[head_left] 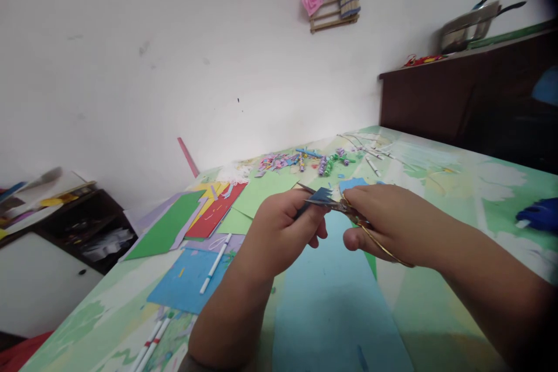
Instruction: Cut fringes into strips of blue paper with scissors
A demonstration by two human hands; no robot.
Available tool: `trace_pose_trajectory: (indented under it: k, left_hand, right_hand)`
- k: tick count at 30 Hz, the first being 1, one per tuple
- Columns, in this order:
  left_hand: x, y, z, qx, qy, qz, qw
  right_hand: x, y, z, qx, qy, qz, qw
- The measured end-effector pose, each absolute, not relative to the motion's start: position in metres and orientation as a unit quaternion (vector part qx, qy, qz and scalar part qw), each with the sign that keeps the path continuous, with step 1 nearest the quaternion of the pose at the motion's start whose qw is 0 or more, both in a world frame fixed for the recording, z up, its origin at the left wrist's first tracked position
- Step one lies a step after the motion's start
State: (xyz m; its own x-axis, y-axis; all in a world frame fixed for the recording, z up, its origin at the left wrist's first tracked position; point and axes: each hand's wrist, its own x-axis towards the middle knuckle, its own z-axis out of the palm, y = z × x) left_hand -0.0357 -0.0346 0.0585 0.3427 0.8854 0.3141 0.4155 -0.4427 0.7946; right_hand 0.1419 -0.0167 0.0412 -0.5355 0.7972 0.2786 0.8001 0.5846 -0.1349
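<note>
My left hand (285, 224) pinches a small blue paper strip (321, 195) whose free end is cut into a fringe. In my right hand (383, 218) is a pair of scissors (346, 208) with gold-coloured handles, its blades parted around the strip. Both hands are raised over the table, close together at the middle of the view. Beneath them a long light-blue paper sheet (335, 302) lies on the table, with a small dark-blue scrap (362, 358) near its front end. A piece of the scissors' handles is hidden by my right fingers.
Left on the patterned tablecloth (453, 302) lie green paper (168, 225), red paper (215, 209), blue paper (187, 279) and white markers (215, 264). Paper scraps (279, 163) and curled paper rolls (326, 164) are at the back. A dark-blue object (538, 215) sits at the right edge.
</note>
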Motion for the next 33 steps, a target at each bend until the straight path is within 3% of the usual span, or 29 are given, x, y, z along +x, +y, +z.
trace_pose_trajectory:
  k: [18, 33]
  left_hand:
    - [-0.043, -0.029, 0.06, 0.701, 0.411, 0.374, 0.448]
    - [-0.048, -0.025, 0.058, 0.724, 0.394, 0.368, 0.431]
  right_hand:
    - [0.143, -0.01, 0.039, -0.46, -0.871, -0.063, 0.16]
    - [0.143, -0.009, 0.044, -0.474, -0.869, -0.007, 0.145]
